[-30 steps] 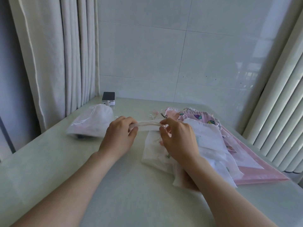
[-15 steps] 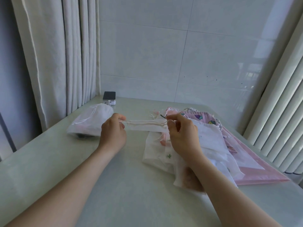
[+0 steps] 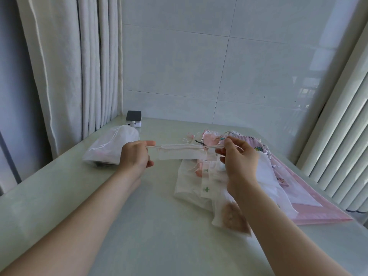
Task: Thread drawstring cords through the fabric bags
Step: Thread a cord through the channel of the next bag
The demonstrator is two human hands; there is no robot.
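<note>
Your left hand (image 3: 135, 156) pinches the cord (image 3: 154, 152) left of the pile (image 3: 268, 176). Your right hand (image 3: 239, 160) pinches the cord's other end above the pile. The bag (image 3: 181, 154) hangs on the cord between them, raised at the pile's left edge. A pouch (image 3: 111, 150) lies farther left.

Bare table (image 3: 159, 216) lies open between the stuffed pouch (image 3: 111, 150) and the bag pile (image 3: 278, 188).
</note>
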